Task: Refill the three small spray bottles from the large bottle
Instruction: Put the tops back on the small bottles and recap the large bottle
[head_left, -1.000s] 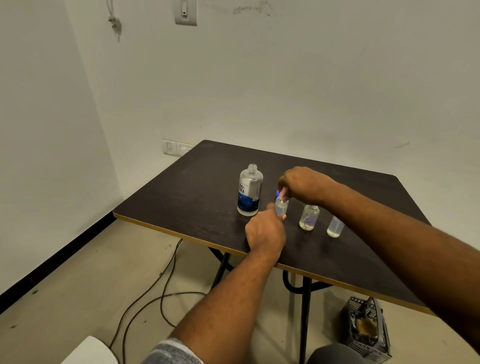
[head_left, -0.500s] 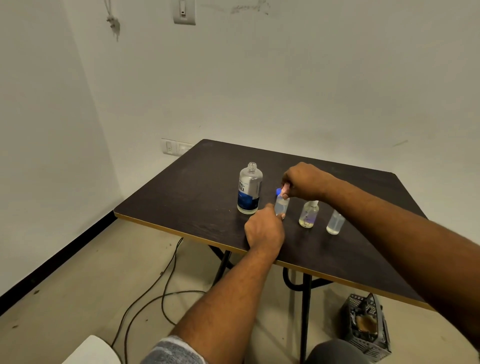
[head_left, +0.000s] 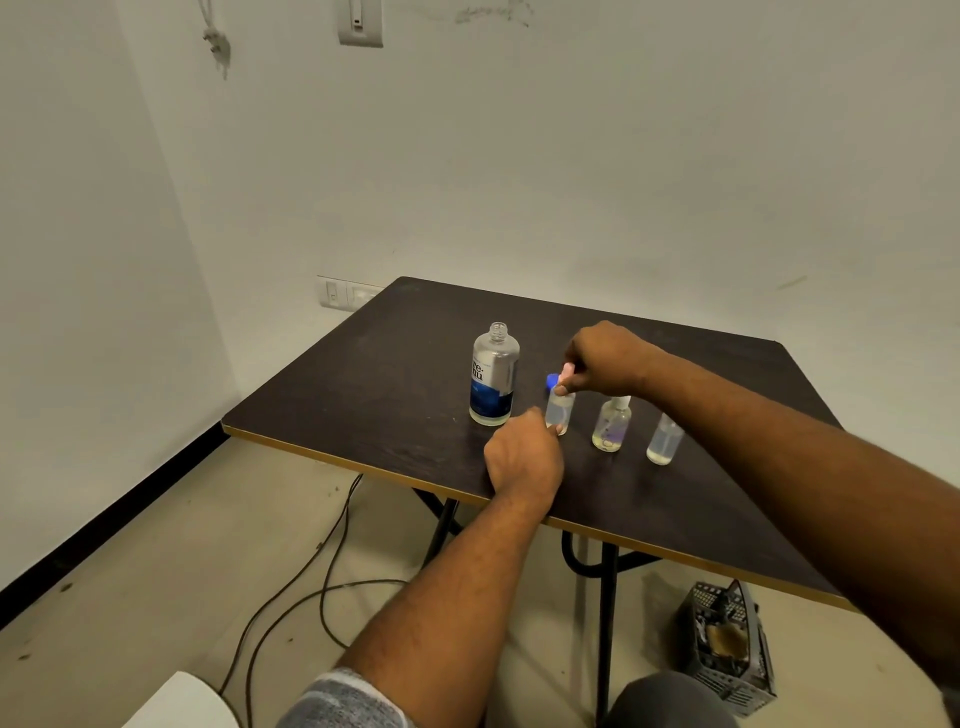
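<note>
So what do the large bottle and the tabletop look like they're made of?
Large bottle: clear and glossy, probably plastic, though glass cannot be ruled out; you can see through the shoulder and threaded neck, and a silver-and-blue label wraps it. Table: dark matte wood-look board, likely laminate, since a pale edge band shows along the front.

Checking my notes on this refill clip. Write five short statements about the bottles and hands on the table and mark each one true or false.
1. The large bottle stands upright with its cap off. True.
2. The right hand pinches the blue-topped small bottle at its top. True.
3. The left hand holds the large bottle. False: it steadies the blue-topped small bottle at its base.
4. Four small bottles stand right of the large one. False: three, counting the middle small bottle and the rightmost small bottle.
5. The large bottle lies on its side. False: it is upright.
</note>
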